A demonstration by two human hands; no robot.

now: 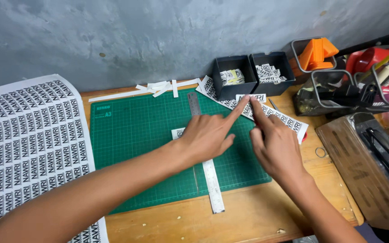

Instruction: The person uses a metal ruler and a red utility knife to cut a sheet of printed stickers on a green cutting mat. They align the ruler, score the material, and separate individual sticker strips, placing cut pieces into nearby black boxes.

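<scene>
Both my hands reach over a green cutting mat (136, 135) on a wooden table. My left hand (208, 135) points its index finger at a small white printed label (251, 97) near the mat's far right corner. My right hand (275, 144) touches the same label with its index fingertip, the other fingers curled. A metal ruler (212, 180) lies lengthwise across the mat, passing under my left hand. A strip of printed labels (289, 121) lies under and beside my right hand.
A large printed sheet of labels (28, 144) covers the table's left. Two dark boxes (248, 74) holding cut labels stand at the back. Paper offcuts (158, 87) lie behind the mat. Wire baskets (338, 85) with tools stand at right, beside a wrapped cardboard piece (365, 166).
</scene>
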